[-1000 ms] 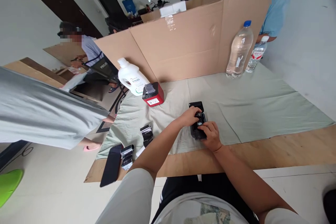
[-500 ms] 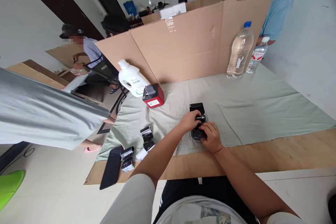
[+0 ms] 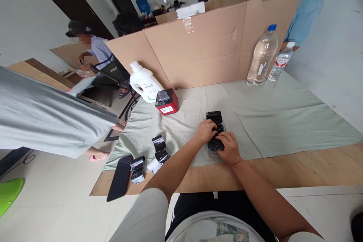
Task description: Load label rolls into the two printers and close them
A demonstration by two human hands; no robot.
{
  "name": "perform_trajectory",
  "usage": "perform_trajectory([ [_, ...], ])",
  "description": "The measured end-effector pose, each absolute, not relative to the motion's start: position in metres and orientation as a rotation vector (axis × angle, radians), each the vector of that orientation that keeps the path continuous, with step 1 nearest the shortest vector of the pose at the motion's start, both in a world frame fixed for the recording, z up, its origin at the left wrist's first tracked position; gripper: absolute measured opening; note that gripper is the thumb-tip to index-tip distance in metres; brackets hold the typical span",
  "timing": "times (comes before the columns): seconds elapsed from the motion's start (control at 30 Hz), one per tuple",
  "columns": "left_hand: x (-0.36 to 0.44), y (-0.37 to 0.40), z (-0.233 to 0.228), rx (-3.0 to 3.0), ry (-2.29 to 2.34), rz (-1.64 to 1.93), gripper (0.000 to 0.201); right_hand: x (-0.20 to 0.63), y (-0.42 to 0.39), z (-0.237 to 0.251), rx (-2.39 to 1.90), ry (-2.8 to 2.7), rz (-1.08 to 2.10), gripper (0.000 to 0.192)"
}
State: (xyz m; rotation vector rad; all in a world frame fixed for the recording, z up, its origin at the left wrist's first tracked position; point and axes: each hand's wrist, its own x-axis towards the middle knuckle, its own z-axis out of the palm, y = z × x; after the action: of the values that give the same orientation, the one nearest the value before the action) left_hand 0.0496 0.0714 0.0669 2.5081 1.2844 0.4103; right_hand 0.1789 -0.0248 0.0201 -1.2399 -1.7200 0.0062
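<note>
A small black device (image 3: pixel 215 144) with a flip-up lid (image 3: pixel 214 117) lies on the cloth in front of me, its lid raised at the far end. My left hand (image 3: pixel 206 131) is closed at its left side, fingertips bent over the inside. My right hand (image 3: pixel 229 147) grips the near right side, thumb and fingers pressed on the casing. What lies under the fingertips is mostly hidden. To the left are two partly unrolled glossy black film rolls, one nearer (image 3: pixel 137 169) and one farther (image 3: pixel 159 144). A dark phone-like slab (image 3: pixel 120 178) rests beside them at the table edge.
Further back stand a red and black box (image 3: pixel 167 103) and a white jug (image 3: pixel 146 83). A large water bottle (image 3: pixel 262 58) and a smaller bottle (image 3: pixel 281 62) stand by the cardboard partition (image 3: pixel 198 56). A person in grey (image 3: pixel 51 113) is close on the left; others sit beyond.
A shiny black cylinder that showed between my fingers above the device no longer stands out. My left hand has shifted slightly; both hands stay at the device. The view has tilted a little.
</note>
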Motion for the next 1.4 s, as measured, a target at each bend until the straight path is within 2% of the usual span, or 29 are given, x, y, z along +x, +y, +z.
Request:
perform_trajectory([
  [0.1, 0.045, 0.072, 0.067, 2.401, 1.379, 0.705, 0.011, 0.179, -0.026, 0.022, -1.258, -1.73, 0.002, 0.028],
  [0.2, 0.039, 0.078, 0.068, 2.283, 1.423, 1.013, 0.03, 0.179, -0.027, 0.025, -1.264, -1.737, 0.01, 0.026],
  [0.33, 0.033, 0.082, 0.064, 2.171, 1.172, 1.024, 0.052, 0.181, -0.027, 0.026, -1.193, -1.726, 0.012, 0.037],
  [0.47, 0.028, 0.069, 0.056, 2.098, 1.115, 1.068, 0.061, 0.184, -0.027, 0.026, -1.145, -1.692, 0.036, 0.043],
  [0.7, 0.019, 0.028, 0.043, 2.24, 1.058, 0.995, 0.049, 0.185, -0.023, 0.022, -1.321, -1.551, -0.019, 0.021],
  [0.83, 0.019, 0.016, 0.036, 2.337, 1.042, 0.958, 0.039, 0.185, -0.02, 0.02, -1.347, -1.577, -0.06, 0.029],
  [1.1, 0.022, 0.013, 0.025, 2.431, 1.057, 0.977, 0.038, 0.179, -0.023, 0.018, -1.499, -1.651, -0.148, 0.027],
  [1.27, 0.024, 0.011, 0.021, 2.445, 1.067, 0.999, 0.039, 0.178, -0.025, 0.023, -1.62, -1.726, -0.2, 0.033],
  [1.4, 0.023, 0.01, 0.021, 2.369, 1.023, 1.014, 0.039, 0.179, -0.028, 0.026, -1.657, -1.764, -0.123, 0.038],
])
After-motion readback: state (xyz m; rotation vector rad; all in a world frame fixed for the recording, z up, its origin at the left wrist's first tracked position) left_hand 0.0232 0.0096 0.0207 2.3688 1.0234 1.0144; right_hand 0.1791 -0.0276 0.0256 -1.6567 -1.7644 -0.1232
